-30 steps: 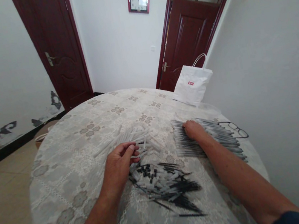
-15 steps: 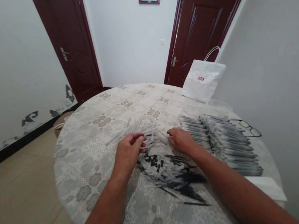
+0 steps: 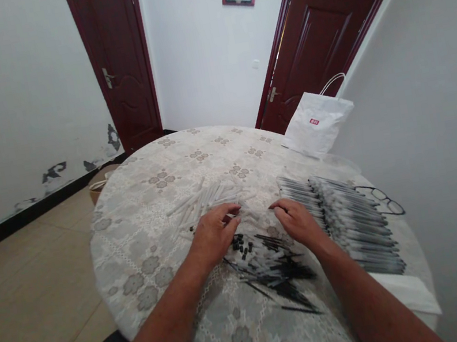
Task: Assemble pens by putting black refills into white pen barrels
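My left hand (image 3: 218, 232) hovers at the near side of a pile of white pen barrels (image 3: 202, 197), thumb and fingertips a little apart. Nothing shows between them. My right hand (image 3: 293, 217) has its fingers curled together beside the row of pens, and whatever they may pinch is too small to tell. Small black plugs (image 3: 240, 245) lie just below my left hand. Closer to me is a loose heap of dark, thin pen refills (image 3: 289, 284) mixed with small whitish pieces.
Rows of clear pens (image 3: 362, 224) cover the table's right side, with eyeglasses (image 3: 386, 200) beyond them. A white paper bag (image 3: 317, 121) stands at the back right. A folded white sheet (image 3: 404, 290) lies at the right edge. The round table has a flowered cloth (image 3: 134, 233).
My left hand has moved right, away from the white barrels and towards my right hand. My right hand has shifted slightly right and nearer. The view has turned slightly.
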A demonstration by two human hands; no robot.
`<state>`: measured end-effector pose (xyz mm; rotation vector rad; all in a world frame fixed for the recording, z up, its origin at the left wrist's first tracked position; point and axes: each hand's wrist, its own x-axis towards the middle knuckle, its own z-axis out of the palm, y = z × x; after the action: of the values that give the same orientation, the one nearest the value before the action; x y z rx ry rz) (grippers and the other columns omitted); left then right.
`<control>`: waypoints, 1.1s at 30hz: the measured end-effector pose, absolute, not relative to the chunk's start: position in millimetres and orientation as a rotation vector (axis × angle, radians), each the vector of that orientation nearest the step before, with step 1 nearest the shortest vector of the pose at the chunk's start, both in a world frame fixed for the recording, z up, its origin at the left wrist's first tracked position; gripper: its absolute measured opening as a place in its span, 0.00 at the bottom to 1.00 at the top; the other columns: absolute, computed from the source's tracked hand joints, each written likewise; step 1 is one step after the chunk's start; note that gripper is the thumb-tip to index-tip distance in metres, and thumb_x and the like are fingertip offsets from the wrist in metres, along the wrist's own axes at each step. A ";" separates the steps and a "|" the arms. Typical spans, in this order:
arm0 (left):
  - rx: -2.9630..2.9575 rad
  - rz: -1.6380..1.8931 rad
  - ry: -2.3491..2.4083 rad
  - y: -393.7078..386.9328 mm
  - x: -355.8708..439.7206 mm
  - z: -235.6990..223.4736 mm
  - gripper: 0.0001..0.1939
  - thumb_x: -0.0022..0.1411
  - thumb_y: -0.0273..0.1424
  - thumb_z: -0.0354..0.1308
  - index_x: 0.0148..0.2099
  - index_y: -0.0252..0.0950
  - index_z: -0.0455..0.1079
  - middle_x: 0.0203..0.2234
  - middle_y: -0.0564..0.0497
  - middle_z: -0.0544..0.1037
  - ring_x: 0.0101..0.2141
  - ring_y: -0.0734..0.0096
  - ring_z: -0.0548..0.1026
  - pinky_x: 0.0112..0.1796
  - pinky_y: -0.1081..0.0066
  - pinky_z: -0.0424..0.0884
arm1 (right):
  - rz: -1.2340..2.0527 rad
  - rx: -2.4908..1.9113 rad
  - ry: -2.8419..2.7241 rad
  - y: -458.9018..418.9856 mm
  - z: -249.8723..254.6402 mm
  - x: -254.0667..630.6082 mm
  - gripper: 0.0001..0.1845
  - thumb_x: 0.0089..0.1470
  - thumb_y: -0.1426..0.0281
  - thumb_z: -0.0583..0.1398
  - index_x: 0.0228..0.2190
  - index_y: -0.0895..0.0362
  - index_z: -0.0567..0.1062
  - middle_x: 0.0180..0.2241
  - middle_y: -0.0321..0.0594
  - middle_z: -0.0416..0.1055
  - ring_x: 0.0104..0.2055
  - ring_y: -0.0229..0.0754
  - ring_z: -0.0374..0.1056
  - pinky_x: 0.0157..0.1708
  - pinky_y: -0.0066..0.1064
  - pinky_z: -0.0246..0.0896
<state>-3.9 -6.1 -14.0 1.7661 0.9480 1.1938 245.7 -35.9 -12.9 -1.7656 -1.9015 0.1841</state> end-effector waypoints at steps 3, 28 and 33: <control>1.909 1.212 0.816 -11.2 0.2 -16.0 0.16 0.58 0.30 0.65 0.49 0.45 0.79 0.44 0.46 0.81 0.41 0.60 0.78 0.49 0.64 0.70 | 0.468 -1.597 -1.845 -47.4 -3.7 239.1 0.16 0.60 0.68 0.53 0.36 0.56 0.81 0.32 0.39 0.78 0.36 0.42 0.72 0.39 0.31 0.64; 1.872 0.993 1.095 -6.2 -2.3 -18.6 0.07 0.67 0.37 0.53 0.40 0.39 0.66 0.29 0.51 0.76 0.31 0.66 0.75 0.35 0.68 0.70 | 0.749 -1.658 -2.074 -51.1 -5.9 254.4 0.11 0.55 0.66 0.61 0.38 0.56 0.81 0.33 0.39 0.78 0.34 0.41 0.71 0.35 0.30 0.62; 1.294 1.039 0.978 -3.9 2.5 -14.6 0.11 0.64 0.40 0.56 0.40 0.38 0.63 0.28 0.50 0.77 0.27 0.66 0.79 0.27 0.70 0.74 | 0.613 -1.811 -2.369 -54.7 -9.2 256.9 0.11 0.53 0.70 0.61 0.38 0.55 0.81 0.37 0.41 0.79 0.38 0.42 0.72 0.38 0.28 0.60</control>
<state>2.5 -3.9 -14.6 1.2944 0.9776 1.0386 256.9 -54.7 -9.2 -1.8107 -2.3687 0.6129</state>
